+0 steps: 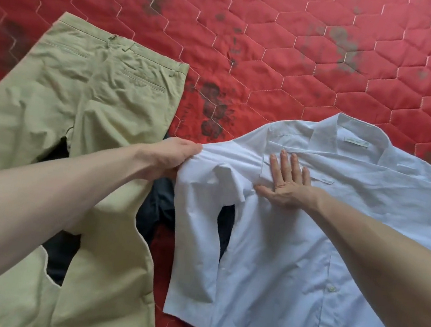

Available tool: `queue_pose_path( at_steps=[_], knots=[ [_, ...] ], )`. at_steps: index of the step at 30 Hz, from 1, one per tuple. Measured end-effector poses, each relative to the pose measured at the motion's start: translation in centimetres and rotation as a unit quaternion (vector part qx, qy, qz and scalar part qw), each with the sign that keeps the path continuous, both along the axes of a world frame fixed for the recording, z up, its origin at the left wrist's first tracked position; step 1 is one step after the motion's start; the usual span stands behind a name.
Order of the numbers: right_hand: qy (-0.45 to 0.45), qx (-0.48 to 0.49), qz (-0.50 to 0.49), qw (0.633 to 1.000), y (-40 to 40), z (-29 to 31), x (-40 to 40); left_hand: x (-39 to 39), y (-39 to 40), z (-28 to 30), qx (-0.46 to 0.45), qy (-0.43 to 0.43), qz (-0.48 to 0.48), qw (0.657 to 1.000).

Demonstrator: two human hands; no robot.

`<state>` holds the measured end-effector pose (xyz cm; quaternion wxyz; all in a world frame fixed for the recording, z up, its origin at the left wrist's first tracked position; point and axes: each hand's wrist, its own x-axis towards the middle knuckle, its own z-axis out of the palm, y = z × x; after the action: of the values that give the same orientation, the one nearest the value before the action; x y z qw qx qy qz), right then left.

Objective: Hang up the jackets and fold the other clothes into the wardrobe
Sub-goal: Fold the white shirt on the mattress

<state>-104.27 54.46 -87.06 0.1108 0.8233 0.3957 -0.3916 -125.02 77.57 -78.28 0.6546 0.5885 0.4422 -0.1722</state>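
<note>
On red quilted bed [277, 48], white shirt [306, 256] lies flat at 4 o'clock. Left hand [171, 158], fingers clamped on shoulder seam; right hand [285, 182], fingers straight, together, pressing chest. Risk: uneven pull w/ slack → sleeve [196, 242] bunches, crooked fold.

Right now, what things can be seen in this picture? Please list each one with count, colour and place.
shirt: one, white, short-sleeved, spread on the right.
trousers: one pair, light green, on the left.
dark garment: one, blackish, partly hidden between and under the trousers and shirt.
quilt: one, red with dark flowers, beneath everything.
left hand: one, grips the shirt's shoulder edge.
right hand: one, flat, presses on the shirt's chest.
</note>
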Motion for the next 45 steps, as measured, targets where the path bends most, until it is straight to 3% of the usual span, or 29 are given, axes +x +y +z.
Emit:
queue_pose_path(
  at_steps=[3, 8, 12, 17, 21, 26, 29, 32, 35, 37, 41, 45],
  knots=[
    [0.003, 0.006, 0.002, 1.000, -0.1, 0.9, 0.2, -0.9, 0.0, 1.2, 0.065, -0.002, -0.034, 0.997],
    [0.015, -0.016, 0.006, 1.000, 0.2, 2.8, 0.6, -2.2, -0.9, 4.4, -0.042, 0.037, -0.197, 0.979],
    [0.005, -0.037, 0.008, 0.999, 0.9, 3.3, 0.0, -2.5, -0.5, 6.7, -0.076, -0.014, -0.132, 0.988],
    [0.008, -0.047, 0.007, 0.999, 1.1, 3.7, 0.1, -1.3, 1.7, 9.9, -0.040, -0.057, -0.020, 0.997],
    [0.010, -0.059, 0.010, 0.998, 1.3, 3.9, 0.2, -0.9, 4.0, 12.8, -0.016, -0.040, -0.056, 0.998],
    [0.009, -0.054, 0.012, 0.998, 1.4, 3.9, 0.0, -1.9, 6.5, 14.2, 0.059, -0.025, -0.174, 0.983],
    [0.011, -0.048, 0.014, 0.999, 1.0, 3.7, 0.2, -3.1, 7.8, 14.3, 0.092, 0.027, -0.276, 0.956],
    [0.009, -0.048, 0.016, 0.999, 0.9, 3.4, 0.1, -4.9, 8.9, 14.5, 0.065, 0.127, -0.366, 0.920],
    [0.009, -0.050, 0.012, 0.999, 1.0, 3.1, 0.1, -7.1, 10.2, 14.6, 0.030, 0.200, -0.391, 0.898],
    [0.008, -0.044, 0.009, 0.999, 0.9, 2.8, 0.2, -8.4, 11.2, 14.4, 0.080, 0.239, -0.375, 0.892],
    [-0.002, -0.034, 0.010, 0.999, 0.7, 2.8, 0.1, -10.4, 13.2, 12.9, 0.337, 0.259, -0.357, 0.832],
    [-0.003, -0.036, 0.004, 0.999, 0.8, 2.9, 0.1, -12.2, 14.6, 12.4, 0.382, 0.199, -0.339, 0.837]
  ],
)
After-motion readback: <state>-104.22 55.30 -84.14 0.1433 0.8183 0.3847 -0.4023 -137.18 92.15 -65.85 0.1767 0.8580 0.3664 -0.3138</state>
